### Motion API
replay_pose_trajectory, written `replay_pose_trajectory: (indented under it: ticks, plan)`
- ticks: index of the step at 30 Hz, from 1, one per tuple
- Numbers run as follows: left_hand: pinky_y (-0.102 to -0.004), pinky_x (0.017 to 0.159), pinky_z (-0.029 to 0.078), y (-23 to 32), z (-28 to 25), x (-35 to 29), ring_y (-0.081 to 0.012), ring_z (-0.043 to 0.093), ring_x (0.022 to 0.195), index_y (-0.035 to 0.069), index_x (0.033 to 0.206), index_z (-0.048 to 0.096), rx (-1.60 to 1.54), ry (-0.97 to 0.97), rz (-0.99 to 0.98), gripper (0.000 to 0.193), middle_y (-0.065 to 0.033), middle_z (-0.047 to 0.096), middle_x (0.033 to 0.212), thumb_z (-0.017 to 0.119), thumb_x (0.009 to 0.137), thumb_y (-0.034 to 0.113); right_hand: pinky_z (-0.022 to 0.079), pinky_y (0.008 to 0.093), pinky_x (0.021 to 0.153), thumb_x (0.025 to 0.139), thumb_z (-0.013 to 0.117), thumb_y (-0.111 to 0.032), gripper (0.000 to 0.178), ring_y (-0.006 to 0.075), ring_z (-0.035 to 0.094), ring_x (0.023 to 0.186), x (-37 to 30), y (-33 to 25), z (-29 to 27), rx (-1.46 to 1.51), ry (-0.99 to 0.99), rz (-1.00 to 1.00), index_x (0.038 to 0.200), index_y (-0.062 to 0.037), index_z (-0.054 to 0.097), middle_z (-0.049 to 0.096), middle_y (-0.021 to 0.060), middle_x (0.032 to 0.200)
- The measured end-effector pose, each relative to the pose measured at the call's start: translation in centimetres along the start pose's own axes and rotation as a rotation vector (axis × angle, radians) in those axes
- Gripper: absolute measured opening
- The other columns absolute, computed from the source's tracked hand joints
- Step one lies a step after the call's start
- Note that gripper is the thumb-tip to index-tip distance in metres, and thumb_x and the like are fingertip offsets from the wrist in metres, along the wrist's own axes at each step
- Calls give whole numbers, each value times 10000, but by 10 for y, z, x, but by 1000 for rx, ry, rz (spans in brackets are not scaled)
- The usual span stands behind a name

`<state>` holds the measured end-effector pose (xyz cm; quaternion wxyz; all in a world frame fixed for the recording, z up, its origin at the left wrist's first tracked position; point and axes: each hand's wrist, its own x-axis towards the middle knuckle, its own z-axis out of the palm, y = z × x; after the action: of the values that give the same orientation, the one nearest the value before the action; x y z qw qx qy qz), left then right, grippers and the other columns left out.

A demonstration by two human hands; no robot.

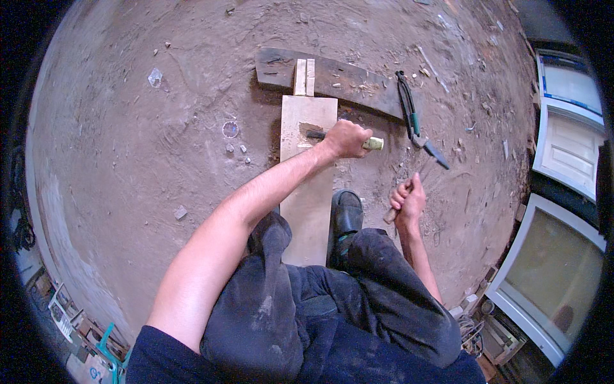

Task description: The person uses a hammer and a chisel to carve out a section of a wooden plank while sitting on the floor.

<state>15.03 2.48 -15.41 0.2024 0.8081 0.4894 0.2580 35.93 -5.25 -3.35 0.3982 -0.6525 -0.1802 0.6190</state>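
My left hand (347, 139) is closed around a chisel (375, 144) with a pale yellow-green handle. Its dark blade lies low across a rough cut recess (309, 130) in a pale wooden board (307, 205). The board runs away from me between my legs. To the right, my right hand (409, 200) grips a hammer by its handle, with the dark hammer head (435, 155) up and to the right of the fist, apart from the chisel. Motion blurs part of the hammer's handle.
Under the board's far end lies a dark, weathered plank (358, 83), with two short pale wood strips (305, 77) at that end. A long-handled black and green cutting tool (407, 102) lies beside it. White-framed panels (543, 275) lean at right. Chips and debris dot the dirt floor (160, 141).
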Motion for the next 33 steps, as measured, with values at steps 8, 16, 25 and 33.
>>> replay_pose_trajectory:
  ticks: [8,16,25,33]
  plan:
    - [-431,515,503,-3,-1,-5,-298,642,573,111,708,589,-20,-1,18,330,-105,620,604,727,688,411,179,206,344,957,480,-467,357,39,256,409,2,5,-23,20,-98,149,809,-156,384,310,-64,565]
    - [-437,556,526,-2,-1,-7,-299,661,609,100,702,611,-22,-42,-20,223,-123,645,640,696,663,302,178,205,339,979,438,-440,357,37,243,405,1,-8,-11,-149,-295,437,782,-144,409,284,-60,545]
    - [-446,573,519,4,-13,-2,-318,658,642,126,784,626,-52,-62,-29,296,-113,643,662,735,664,373,209,228,341,969,474,-419,328,61,263,394,1,6,-4,87,-38,141,800,-148,400,308,-44,541]
    - [-434,662,555,11,-20,13,-332,677,704,78,762,708,-52,-326,-222,236,-166,672,729,692,658,290,199,216,338,949,510,-442,322,43,268,377,-1,-13,6,-287,-179,236,816,-153,461,330,-56,531]
